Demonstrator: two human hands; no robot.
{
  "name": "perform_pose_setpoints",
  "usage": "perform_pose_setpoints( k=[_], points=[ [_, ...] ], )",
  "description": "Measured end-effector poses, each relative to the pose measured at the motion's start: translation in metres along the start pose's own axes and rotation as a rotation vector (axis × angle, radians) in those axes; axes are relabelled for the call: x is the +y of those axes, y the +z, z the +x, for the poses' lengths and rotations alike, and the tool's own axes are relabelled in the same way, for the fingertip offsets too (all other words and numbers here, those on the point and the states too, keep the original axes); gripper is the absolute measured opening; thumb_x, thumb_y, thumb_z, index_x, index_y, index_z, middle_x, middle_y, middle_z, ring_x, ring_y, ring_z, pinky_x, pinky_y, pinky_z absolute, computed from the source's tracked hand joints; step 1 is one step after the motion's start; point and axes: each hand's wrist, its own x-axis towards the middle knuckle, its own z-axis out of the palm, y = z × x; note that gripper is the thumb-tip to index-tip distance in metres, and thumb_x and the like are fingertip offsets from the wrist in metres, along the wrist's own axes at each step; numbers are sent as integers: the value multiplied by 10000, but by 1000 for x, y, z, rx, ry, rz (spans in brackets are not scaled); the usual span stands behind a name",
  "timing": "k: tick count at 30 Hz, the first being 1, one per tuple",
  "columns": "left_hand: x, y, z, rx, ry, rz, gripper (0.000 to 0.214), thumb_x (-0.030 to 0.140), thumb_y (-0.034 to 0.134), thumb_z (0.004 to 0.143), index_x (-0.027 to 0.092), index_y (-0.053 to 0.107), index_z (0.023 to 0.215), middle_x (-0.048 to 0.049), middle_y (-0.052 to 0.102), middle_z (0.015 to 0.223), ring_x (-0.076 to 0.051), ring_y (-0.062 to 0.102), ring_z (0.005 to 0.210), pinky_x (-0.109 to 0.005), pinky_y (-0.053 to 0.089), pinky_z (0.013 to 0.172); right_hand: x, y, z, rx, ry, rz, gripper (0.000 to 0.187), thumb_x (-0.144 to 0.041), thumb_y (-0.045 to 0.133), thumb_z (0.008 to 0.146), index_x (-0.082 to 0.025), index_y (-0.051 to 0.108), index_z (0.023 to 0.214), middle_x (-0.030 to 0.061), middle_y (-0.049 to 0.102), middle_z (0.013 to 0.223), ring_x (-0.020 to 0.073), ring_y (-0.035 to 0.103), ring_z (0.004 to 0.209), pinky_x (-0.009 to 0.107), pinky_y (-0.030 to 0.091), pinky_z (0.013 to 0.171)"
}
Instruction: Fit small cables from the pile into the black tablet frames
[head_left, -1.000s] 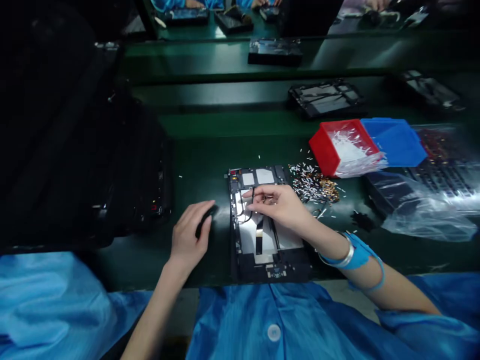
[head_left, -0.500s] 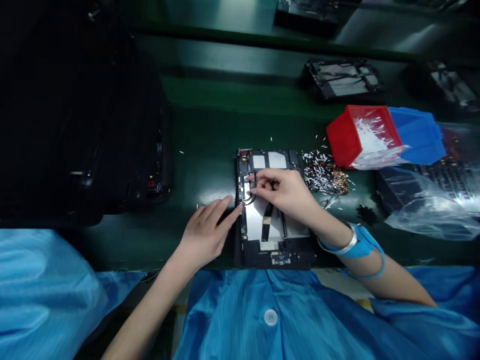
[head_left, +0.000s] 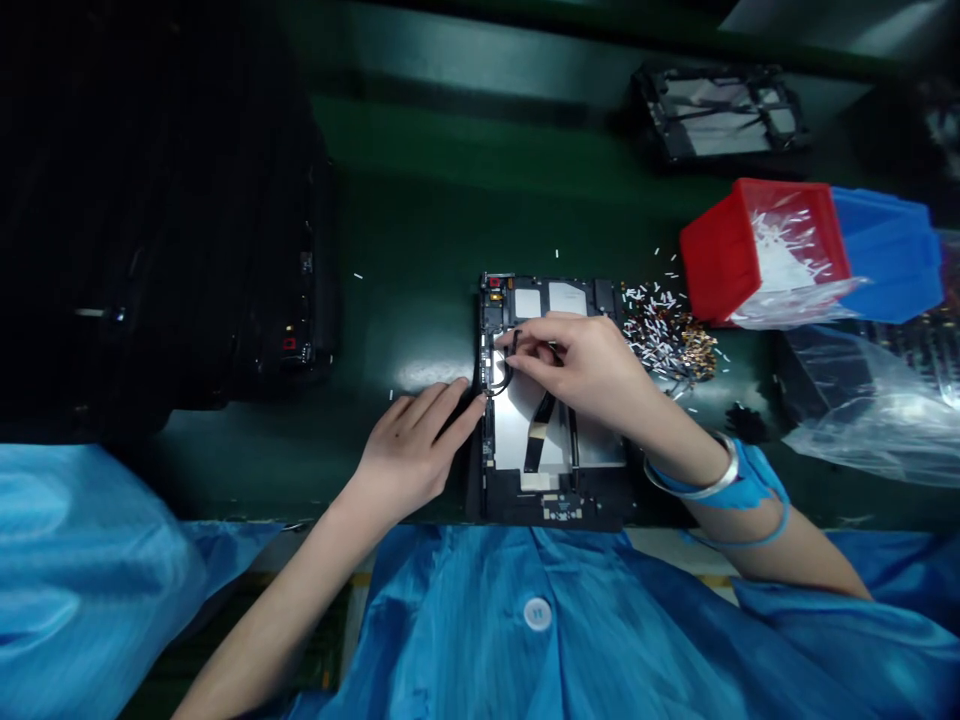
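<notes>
An opened tablet back (head_left: 551, 470) with bare boards and a silver plate lies on the green bench in front of me. My right hand (head_left: 592, 370) rests over its upper half, fingertips pinched on a thin black cable (head_left: 508, 365) looped near the left edge. My left hand (head_left: 416, 450) lies flat beside the tablet's left edge, fingers stretched out, with the fingertips touching the frame. A blue strap and a silver bangle (head_left: 709, 480) sit on my right wrist.
A heap of small white and brass parts (head_left: 667, 335) lies right of the tablet. Behind it stand a red bin (head_left: 720, 255) and a blue bin (head_left: 892, 250), with clear plastic bags (head_left: 862, 410). A dark stack (head_left: 187, 220) fills the left. Another opened tablet (head_left: 720, 110) lies farther back.
My left hand let go of a small dark object, opened flat and slid right to the tablet's left edge. My right hand kept pinching the cable. The view tilted down.
</notes>
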Motion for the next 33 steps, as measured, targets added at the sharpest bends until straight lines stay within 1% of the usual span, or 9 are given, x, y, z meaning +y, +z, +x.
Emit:
perform_pose_setpoints(
  k=[4, 6, 10, 14, 17, 20, 22, 26, 33],
  points=[
    [0, 0, 1, 6, -19, -28, 412, 19, 413, 849, 118, 588, 1209, -172, 633, 1203, -290, 603, 1103, -390, 532, 782, 3, -4, 2, 39, 21, 0, 91, -237, 635, 768, -182, 702, 745, 27, 663, 714, 131, 532, 633, 266, 356, 584],
    [0, 1, 0, 17, -36, -63, 449, 26, 408, 853, 139, 552, 1263, -162, 633, 1203, -285, 598, 1112, -392, 528, 794, 5, -5, 4, 55, 22, 24, 100, -253, 645, 756, -182, 707, 722, 15, 644, 661, 128, 522, 618, 268, 345, 575],
    [-2, 3, -3, 49, -48, -106, 541, 43, 414, 858, 161, 436, 1386, -151, 628, 1216, -278, 599, 1108, -383, 517, 812, 7, -5, 9, 38, 38, 81, 101, -248, 655, 728, -173, 703, 681, -13, 596, 583, 98, 476, 555, 258, 317, 544],
    [-2, 2, -2, -13, -39, -56, 544, 12, 404, 846, 151, 469, 1368, -154, 620, 1228, -277, 586, 1127, -379, 508, 823, 4, -5, 12, 2, 56, 72, 89, -239, 663, 718, -169, 702, 679, -8, 618, 599, 93, 474, 545, 256, 320, 542],
    [-1, 1, 0, -75, -54, -44, 580, 7, 401, 843, 181, 456, 1394, -141, 611, 1253, -273, 568, 1155, -383, 501, 852, 3, -6, 12, -28, 61, 31, 80, -236, 673, 717, -172, 708, 688, 4, 646, 635, 102, 494, 561, 260, 326, 543],
    [1, 1, -2, -103, -72, -25, 620, -12, 395, 835, 203, 432, 1415, -124, 599, 1288, -265, 557, 1180, -388, 490, 896, 6, -8, 10, -3, 27, 0, 113, -254, 661, 741, -177, 711, 675, 17, 658, 656, 123, 526, 595, 272, 344, 553],
    [2, 1, -4, -87, -68, -3, 632, -27, 390, 825, 200, 437, 1413, -120, 593, 1301, -260, 560, 1184, -386, 485, 916, 9, -9, 8, 29, 0, 2, 146, -280, 650, 762, -182, 714, 673, 26, 668, 677, 138, 550, 624, 283, 361, 566],
    [2, 2, -5, -29, -31, 4, 607, -20, 386, 821, 177, 467, 1389, -129, 608, 1281, -258, 586, 1153, -378, 498, 901, 13, -9, 9, 29, 17, 31, 141, -292, 659, 756, -183, 720, 691, 23, 667, 668, 137, 554, 625, 284, 368, 571],
    [4, 1, 3, -1, -15, -27, 454, 25, 407, 845, 109, 539, 1271, -163, 640, 1208, -287, 599, 1115, -386, 518, 817, 11, -11, 14, -20, 60, 157, 96, -216, 650, 711, -153, 685, 648, -2, 621, 588, 103, 528, 573, 254, 355, 557]
  ],
)
